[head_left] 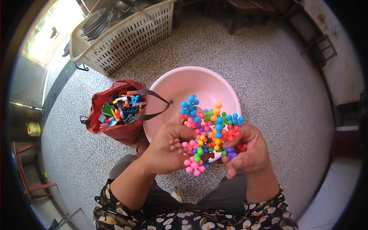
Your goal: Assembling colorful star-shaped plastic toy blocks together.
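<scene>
A cluster of linked plastic ball-knob toy pieces (202, 142) in pink, blue, green, orange, red, yellow and purple is held up between both hands. My left hand (165, 147) is closed on the cluster's left side, beside a brown piece and pink ones. On its right side, my right hand (249, 151) grips the cluster, its thumb close to a purple piece. The cluster hides some of the fingertips. Below and beyond the hands stands a round pink basin (180, 78), with one small purple piece (171, 102) inside at its left.
Left of the basin, a red bag (115, 134) with dark handles holds mixed building toys; one handle hangs over the basin's rim. A cream slatted crate (134, 36) with dark pans stands at the far left. Dark wooden furniture (245, 9) lines the far side of the speckled floor.
</scene>
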Demonstrator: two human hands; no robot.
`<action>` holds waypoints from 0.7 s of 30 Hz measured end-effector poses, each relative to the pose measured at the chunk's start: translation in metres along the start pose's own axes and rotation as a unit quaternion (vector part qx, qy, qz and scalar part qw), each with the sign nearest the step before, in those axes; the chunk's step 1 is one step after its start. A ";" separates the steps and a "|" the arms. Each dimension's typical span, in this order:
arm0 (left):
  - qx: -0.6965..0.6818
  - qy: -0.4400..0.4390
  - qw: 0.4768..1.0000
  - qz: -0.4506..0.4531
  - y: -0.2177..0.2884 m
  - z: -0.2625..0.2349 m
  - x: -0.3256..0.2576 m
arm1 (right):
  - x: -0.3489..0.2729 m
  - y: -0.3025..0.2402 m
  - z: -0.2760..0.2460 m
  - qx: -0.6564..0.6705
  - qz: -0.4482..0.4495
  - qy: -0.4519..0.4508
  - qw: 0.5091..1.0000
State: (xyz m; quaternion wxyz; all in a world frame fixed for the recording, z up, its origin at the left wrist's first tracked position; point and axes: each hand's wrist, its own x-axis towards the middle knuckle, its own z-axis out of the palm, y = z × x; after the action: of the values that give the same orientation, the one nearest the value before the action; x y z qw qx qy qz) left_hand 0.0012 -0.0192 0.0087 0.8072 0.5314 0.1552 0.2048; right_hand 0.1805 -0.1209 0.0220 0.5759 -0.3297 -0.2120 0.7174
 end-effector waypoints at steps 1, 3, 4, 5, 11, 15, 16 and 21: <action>0.001 0.001 1.000 -0.001 0.000 0.001 0.000 | 0.001 0.001 -0.001 0.001 0.001 -0.001 1.000; 0.015 0.069 0.996 -0.052 0.002 0.004 0.000 | 0.001 0.002 -0.001 -0.007 -0.010 0.004 1.000; 0.013 0.067 0.996 -0.052 0.002 0.003 0.001 | 0.001 0.001 0.000 -0.009 -0.011 0.006 1.000; 0.019 0.061 0.997 -0.040 0.001 0.003 0.001 | 0.001 0.001 0.001 -0.001 -0.010 0.008 1.000; -0.041 0.056 0.997 -0.032 -0.001 0.004 0.002 | 0.002 0.002 -0.002 -0.005 -0.031 -0.006 1.000; 0.152 0.041 0.986 0.051 -0.009 0.000 0.006 | 0.000 0.003 -0.001 -0.021 -0.057 0.001 0.998; 0.154 0.040 0.986 0.049 -0.010 -0.001 0.009 | -0.001 0.002 -0.002 -0.019 -0.058 0.000 0.998; 0.245 0.075 0.966 0.043 0.000 0.001 0.009 | 0.003 -0.002 -0.006 0.049 -0.117 0.059 0.990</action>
State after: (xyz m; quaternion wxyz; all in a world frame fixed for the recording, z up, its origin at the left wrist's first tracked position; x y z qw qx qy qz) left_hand 0.0094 -0.0158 0.0092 0.6287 0.7023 0.2377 0.2345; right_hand 0.1858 -0.1182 0.0188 0.6831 -0.3153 -0.1795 0.6339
